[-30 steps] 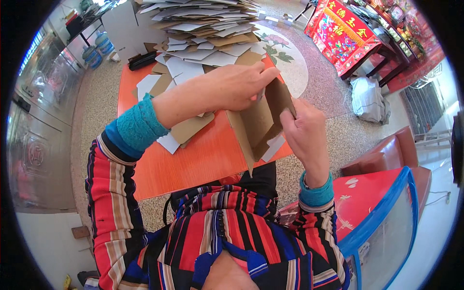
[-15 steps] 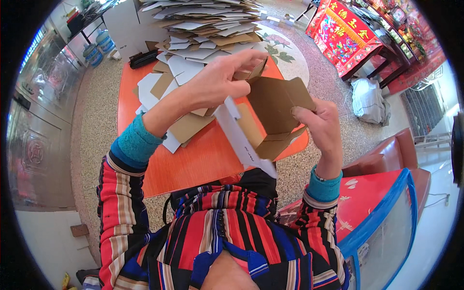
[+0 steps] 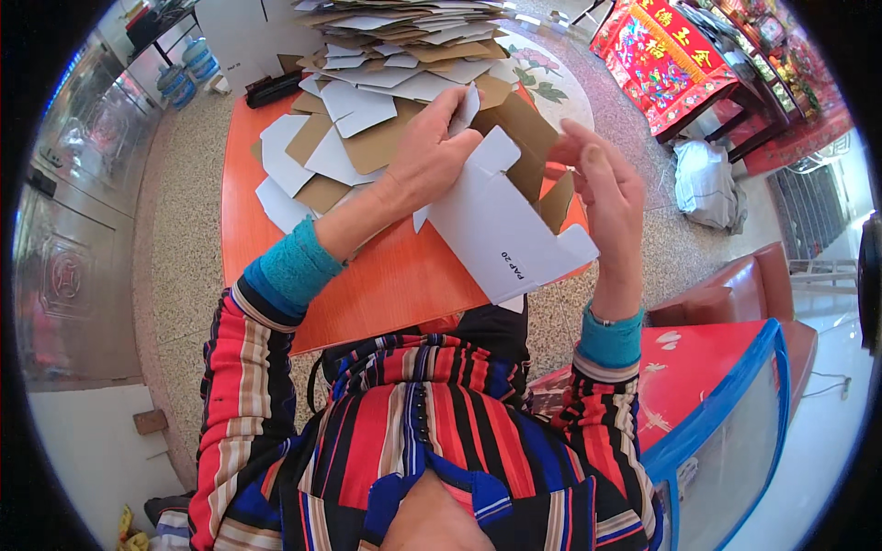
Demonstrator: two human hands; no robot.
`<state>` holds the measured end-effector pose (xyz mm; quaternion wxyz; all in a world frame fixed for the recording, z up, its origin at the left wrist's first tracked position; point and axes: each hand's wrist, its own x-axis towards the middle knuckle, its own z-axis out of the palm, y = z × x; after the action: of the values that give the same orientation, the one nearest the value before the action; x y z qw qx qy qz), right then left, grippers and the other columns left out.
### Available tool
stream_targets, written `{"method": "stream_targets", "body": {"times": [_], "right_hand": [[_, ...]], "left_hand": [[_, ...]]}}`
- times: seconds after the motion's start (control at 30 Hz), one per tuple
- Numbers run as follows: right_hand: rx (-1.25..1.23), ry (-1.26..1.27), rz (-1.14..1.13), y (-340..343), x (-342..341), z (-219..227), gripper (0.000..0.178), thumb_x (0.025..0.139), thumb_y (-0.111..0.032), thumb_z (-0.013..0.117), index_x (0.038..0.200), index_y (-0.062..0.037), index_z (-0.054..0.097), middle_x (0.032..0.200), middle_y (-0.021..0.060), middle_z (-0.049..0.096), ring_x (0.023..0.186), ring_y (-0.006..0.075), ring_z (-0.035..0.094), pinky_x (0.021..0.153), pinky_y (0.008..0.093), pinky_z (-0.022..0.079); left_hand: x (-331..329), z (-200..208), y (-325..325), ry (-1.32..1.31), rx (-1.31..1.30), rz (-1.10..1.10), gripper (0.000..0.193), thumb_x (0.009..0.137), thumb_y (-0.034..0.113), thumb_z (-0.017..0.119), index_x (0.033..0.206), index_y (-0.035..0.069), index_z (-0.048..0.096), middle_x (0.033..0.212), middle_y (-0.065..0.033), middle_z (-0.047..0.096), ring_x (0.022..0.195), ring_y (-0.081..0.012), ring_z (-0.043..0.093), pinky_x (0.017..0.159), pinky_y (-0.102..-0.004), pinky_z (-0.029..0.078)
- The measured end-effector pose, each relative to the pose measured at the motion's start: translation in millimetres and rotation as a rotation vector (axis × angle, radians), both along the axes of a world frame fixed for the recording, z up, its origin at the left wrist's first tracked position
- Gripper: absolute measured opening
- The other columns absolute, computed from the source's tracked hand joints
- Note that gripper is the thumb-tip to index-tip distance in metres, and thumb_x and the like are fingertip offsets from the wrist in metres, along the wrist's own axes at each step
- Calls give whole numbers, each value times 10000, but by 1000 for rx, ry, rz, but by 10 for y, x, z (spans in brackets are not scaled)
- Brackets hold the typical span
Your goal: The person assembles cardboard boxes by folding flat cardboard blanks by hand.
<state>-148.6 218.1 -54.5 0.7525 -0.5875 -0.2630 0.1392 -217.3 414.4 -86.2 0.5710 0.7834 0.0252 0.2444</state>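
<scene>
Through the head view I watch a half-folded carton (image 3: 496,220), white outside and brown within, held aslant over the worktop's near right corner, its lower end reaching past the edge; I can't tell whether it rests on anything. The left hand (image 3: 427,156) pinches its upper end, thumb against fingers. The right hand (image 3: 606,184) is spread loosely by the brown inner side, and I can't make out whether its fingertips touch. With only one firm hold, I judge the panels could spring apart or the carton twist, and a hard pinch might crease the flap. Slipping, it could drop off the worktop (image 3: 395,285). Loose blanks (image 3: 289,151) lie left of centre on the worktop, where a forearm sweep might scatter them; the uneven pile (image 3: 432,60) at its far end could slide if bumped.
</scene>
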Motion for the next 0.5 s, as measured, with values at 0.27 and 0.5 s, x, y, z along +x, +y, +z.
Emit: {"method": "stream_targets", "body": {"times": [0.27, 0.5], "right_hand": [[86, -665, -32, -267, -47, -242, 299, 866, -124, 588, 1134, -3, 642, 1274, 158, 572, 981, 193, 586, 844, 258, 482], [-336, -696, -173, -402, -59, -386, 332, 851, -119, 600, 1163, -12, 629, 1301, 155, 555, 976, 210, 585, 814, 258, 479]], "left_hand": [[33, 39, -140, -14, -17, 64, 453, 851, 57, 447, 1297, 27, 517, 1190, -73, 573, 1024, -170, 517, 924, -254, 388], [-93, -11, -129, -16, -147, -64, 485, 852, 43, 446, 1335, 33, 485, 1230, -78, 556, 1063, -175, 510, 941, -248, 374]]}}
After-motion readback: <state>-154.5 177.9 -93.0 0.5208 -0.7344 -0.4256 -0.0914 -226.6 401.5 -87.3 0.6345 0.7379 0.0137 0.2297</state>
